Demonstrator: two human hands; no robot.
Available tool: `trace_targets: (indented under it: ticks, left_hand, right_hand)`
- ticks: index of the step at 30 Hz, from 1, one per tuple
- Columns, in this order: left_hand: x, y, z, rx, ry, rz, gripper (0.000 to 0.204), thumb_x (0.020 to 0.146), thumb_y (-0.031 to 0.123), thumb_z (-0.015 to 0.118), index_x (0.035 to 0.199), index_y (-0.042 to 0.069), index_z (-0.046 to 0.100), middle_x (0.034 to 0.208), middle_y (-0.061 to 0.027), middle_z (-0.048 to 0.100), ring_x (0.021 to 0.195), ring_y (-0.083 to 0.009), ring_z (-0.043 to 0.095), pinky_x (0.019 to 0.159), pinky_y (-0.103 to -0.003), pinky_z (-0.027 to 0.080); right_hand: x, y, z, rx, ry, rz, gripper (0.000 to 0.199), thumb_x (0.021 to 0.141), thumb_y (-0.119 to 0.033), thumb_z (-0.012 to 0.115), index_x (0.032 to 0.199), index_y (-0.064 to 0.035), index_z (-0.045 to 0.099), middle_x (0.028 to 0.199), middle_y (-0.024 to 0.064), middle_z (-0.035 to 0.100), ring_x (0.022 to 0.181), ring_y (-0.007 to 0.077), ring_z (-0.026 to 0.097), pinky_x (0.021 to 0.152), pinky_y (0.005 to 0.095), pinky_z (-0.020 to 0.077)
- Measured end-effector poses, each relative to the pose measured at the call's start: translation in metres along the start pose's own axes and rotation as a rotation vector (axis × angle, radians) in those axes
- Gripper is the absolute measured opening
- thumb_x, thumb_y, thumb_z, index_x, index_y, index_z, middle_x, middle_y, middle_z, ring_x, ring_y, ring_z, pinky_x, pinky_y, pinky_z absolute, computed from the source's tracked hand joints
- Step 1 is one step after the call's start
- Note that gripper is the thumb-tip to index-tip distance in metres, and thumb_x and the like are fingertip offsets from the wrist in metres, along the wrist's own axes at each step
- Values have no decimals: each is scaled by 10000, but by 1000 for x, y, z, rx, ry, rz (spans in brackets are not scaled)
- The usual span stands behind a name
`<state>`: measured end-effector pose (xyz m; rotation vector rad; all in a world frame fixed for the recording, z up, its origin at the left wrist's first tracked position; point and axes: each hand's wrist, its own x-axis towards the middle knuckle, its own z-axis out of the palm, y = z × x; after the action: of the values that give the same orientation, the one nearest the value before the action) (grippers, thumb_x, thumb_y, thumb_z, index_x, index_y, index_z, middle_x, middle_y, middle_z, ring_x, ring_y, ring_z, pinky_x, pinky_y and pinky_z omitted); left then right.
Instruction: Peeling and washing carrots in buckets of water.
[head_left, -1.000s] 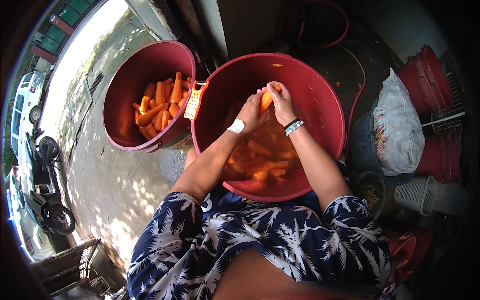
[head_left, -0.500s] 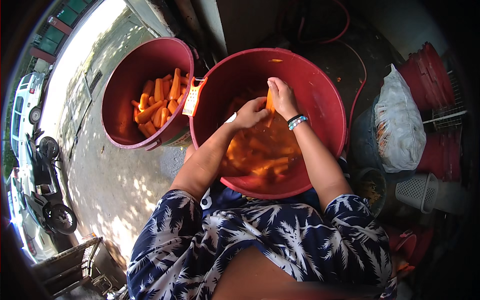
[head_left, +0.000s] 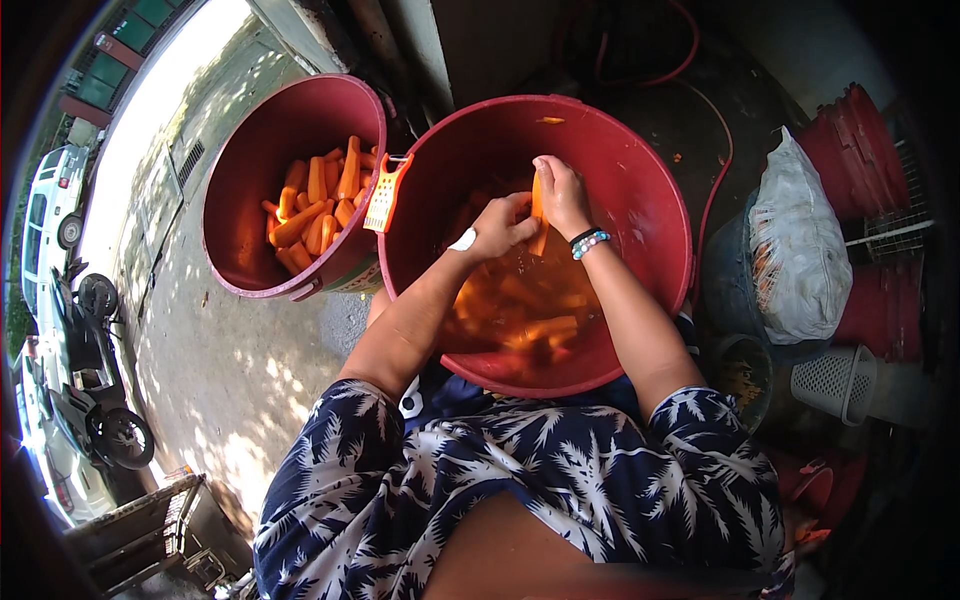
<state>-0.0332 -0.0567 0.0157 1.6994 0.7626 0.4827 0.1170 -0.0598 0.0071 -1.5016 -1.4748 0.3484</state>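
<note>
Above the water in a large red tub (head_left: 655, 170), a peeled carrot (head_left: 538, 228) stands nearly upright between my two hands. My left hand (head_left: 499, 226) is closed on its left side, thumb and fingers against it. My right hand (head_left: 564, 195) is closed along its upper right side, and the fingers partly hide the carrot. Whether a small tool is also in either hand cannot be made out. Below them, several carrots (head_left: 545, 328) lie under orange-tinted water. An orange and white grater (head_left: 388, 195) hangs over the tub's left rim.
A second red tub (head_left: 235, 210) at the left holds several peeled carrots (head_left: 318, 200). On the right stand a stuffed whitish plastic sack (head_left: 805, 250), red buckets (head_left: 860, 150) and a white perforated basket (head_left: 835, 385). A hose (head_left: 725, 150) runs behind the tub. A motorcycle (head_left: 95, 390) is parked far left.
Both hands have shifted very slightly, and the carrot between them with them. The carrots in the water have moved a little; all else looks the same.
</note>
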Motion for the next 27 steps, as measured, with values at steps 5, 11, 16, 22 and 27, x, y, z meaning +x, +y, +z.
trace_targets:
  ticks: [5,11,16,22,27]
  left_hand:
    - [1,-4,1,160,115,16,313,850,212,536,1046,-31,537,758,-151,622,693,-187,618,628,-318,478]
    - [2,2,6,242,261,-1,292,859,226,527,1019,-17,549,708,-148,610,644,-208,614,601,-321,474]
    - [5,-4,6,-83,36,-48,391,872,213,546,1178,-14,462,868,-87,625,729,-188,608,657,-318,481]
    - [10,-17,11,-296,7,210,545,877,139,555,1344,8,308,992,-41,564,841,-96,543,730,-249,461]
    - [4,-5,11,-242,204,-61,460,891,155,539,1309,30,393,872,-6,566,734,-69,526,667,-225,458]
  right_hand:
    - [-1,-8,6,29,29,29,274,912,-218,447,904,17,588,860,216,613,802,391,580,706,430,471]
    - [-3,-7,12,81,57,107,316,927,-247,424,928,19,595,875,198,628,832,370,596,733,401,476]
    - [7,-1,-2,139,54,177,336,935,-269,413,957,10,600,893,176,640,850,332,614,747,371,481]
    - [10,6,-6,266,53,165,331,944,-255,399,959,4,603,911,159,645,860,297,623,755,347,483]
    - [2,-6,5,159,144,60,322,951,-229,367,1004,7,579,947,183,630,891,328,606,789,364,473]
